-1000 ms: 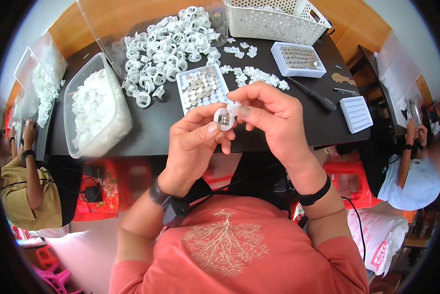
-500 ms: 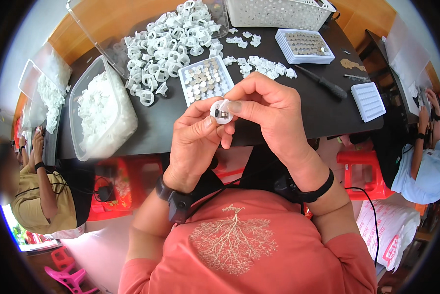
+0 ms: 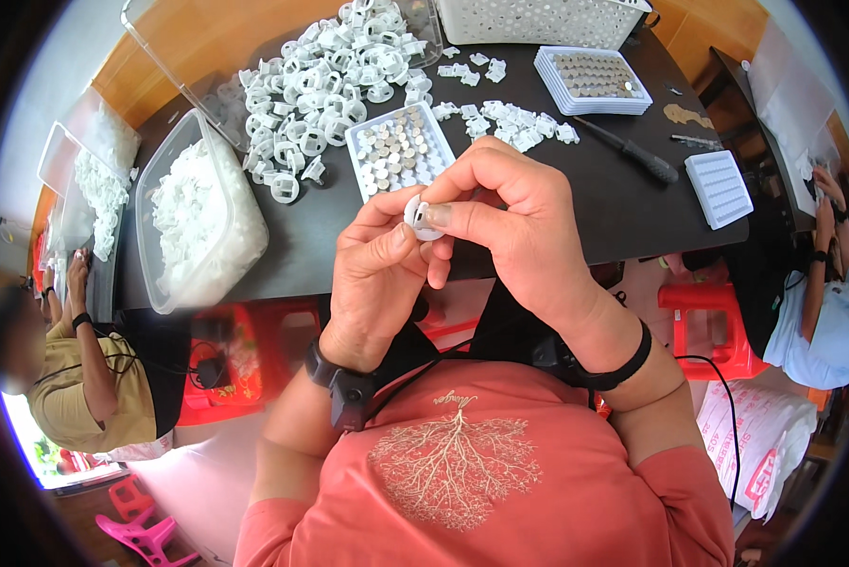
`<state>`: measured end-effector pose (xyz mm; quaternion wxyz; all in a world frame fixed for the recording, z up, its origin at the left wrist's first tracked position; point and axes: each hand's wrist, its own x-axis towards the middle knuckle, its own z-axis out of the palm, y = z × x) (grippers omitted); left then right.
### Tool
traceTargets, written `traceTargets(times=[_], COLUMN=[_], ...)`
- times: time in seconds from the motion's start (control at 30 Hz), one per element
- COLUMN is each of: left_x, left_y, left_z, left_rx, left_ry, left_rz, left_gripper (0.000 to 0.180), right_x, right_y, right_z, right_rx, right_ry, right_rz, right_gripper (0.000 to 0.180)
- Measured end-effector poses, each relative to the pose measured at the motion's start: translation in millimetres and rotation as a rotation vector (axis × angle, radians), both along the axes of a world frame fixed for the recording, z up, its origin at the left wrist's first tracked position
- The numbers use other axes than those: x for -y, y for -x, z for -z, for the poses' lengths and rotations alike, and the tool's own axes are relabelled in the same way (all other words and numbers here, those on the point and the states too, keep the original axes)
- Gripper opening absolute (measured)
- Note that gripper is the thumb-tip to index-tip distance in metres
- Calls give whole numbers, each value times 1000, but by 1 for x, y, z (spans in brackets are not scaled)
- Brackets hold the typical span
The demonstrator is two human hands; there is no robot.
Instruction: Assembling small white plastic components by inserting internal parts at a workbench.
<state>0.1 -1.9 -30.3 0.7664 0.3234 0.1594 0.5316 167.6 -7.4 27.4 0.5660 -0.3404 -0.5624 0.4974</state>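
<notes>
Both hands meet above the near edge of the table, around a small round white plastic housing (image 3: 428, 232). My left hand (image 3: 372, 269) pinches its rim from the left between thumb and fingers. From the right, my right hand (image 3: 524, 213) presses its thumb on the housing's face, with the index finger curled above. The thumb hides most of the inside; a small dark spot shows beside it. Just beyond the hands lies a white tray (image 3: 434, 168) holding many silver, coin-like discs (image 3: 393, 151). A large heap of similar white housings (image 3: 316, 94) lies behind the tray.
At left stands a clear tub (image 3: 245, 236) of white parts. Small white pieces (image 3: 519, 126), stacked disc trays (image 3: 599, 99), a screwdriver (image 3: 632, 156), a slotted white tray (image 3: 719, 194) and a perforated basket (image 3: 538, 24) lie rightward. People work at both sides, near red stools (image 3: 703, 321).
My right thumb has moved left over the housing's face and now covers the metal parts that showed before. The housing looks slightly tilted. My left hand keeps its pinch.
</notes>
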Motion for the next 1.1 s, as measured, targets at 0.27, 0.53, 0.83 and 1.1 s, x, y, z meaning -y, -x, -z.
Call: traceTargets(times=[0.27, 0.53, 0.83, 1.1], left_x=[1, 1, 1, 3], left_y=[0, 0, 0, 0], left_z=[2, 3, 2, 1], left_rx=[28, 36, 35, 18], left_ry=[2, -4, 8, 16], left_rz=[-14, -19, -13, -27], left_gripper=[42, 42, 41, 38], right_x=[-1, 2, 3, 6], right_y=[-2, -3, -1, 6], right_z=[-2, -6, -4, 8], right_rx=[3, 9, 4, 107], right_ry=[-5, 5, 1, -144], right_rz=[-9, -13, -4, 126], right_gripper=[7, 7, 8, 8])
